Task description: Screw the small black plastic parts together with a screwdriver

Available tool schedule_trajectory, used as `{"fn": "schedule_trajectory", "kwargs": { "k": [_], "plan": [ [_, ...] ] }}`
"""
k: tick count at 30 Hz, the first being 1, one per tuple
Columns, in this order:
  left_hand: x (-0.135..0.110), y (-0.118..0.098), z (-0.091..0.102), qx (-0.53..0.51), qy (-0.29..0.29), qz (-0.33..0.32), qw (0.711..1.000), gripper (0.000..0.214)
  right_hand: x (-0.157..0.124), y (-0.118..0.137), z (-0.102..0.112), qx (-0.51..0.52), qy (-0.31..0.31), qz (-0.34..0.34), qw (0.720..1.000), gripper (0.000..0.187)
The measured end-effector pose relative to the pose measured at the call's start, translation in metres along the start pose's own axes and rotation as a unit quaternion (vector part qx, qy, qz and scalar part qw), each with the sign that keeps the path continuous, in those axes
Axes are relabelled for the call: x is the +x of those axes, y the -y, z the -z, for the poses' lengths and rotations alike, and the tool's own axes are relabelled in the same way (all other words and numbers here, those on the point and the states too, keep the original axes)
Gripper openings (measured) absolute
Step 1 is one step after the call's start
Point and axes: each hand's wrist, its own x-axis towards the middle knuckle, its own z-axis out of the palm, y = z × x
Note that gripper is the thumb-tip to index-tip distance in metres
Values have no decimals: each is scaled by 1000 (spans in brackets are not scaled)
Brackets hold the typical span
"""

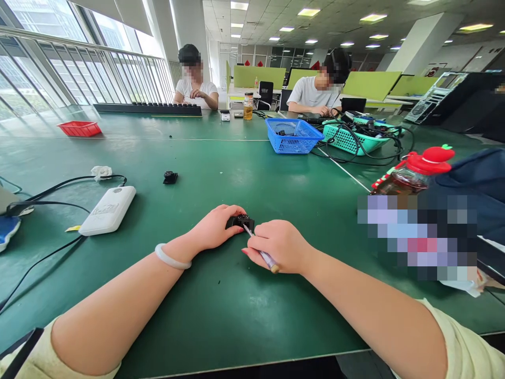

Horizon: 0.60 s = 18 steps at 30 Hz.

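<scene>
Head view: a small black part (pixel 233 221) sits in the middle of the green table (pixel 189 310), right in front of the person. The left hand (pixel 215 227) comes from the left and pinches it, fingers close together, with the thumb on the near side and the other fingers on the far side. That grip seems meant to stop the part from sliding. The right hand (pixel 280 246) has its fingers wrapped around a thin tool (pixel 269 260), and the tool slants so its front end meets the part (the tip is too tiny to tell its shape). Holding it low like a pencil probably helps the person aim.

A bit farther and to the left, another black piece (pixel 170 177) lies alone, well apart from both hands. More to the left is a white box (pixel 108 211), perhaps put there to leave elbow room.

On the far right, a blue basket (pixel 294 147) has small dark bits inside, and beside it a green basket (pixel 329 138) is piled with black cables (pixel 371 128). The baskets likely keep loose things from rolling about. A red tray (pixel 79 129) sits far to the left. Past the baskets, a person in white (pixel 311 93) bends over the table.
</scene>
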Motion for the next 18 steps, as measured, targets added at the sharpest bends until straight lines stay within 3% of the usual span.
{"fn": "schedule_trajectory", "kwargs": {
  "k": [4,8,14,18],
  "plan": [
    [0,-1,0,-4,-7,10,1000,36,1,2,-2,-28,-7,18,999,37],
    [0,-1,0,-14,-6,24,1000,45,-3,-7,-2,-15,-36,-15,999,35],
    [-2,2,-2,-33,-5,6,999,61,-5,-20,-1,24,-32,-152,988,36],
    [-4,3,-2,-27,-5,-6,1000,65,-6,-21,4,111,-78,-232,963,37]
  ]
}}
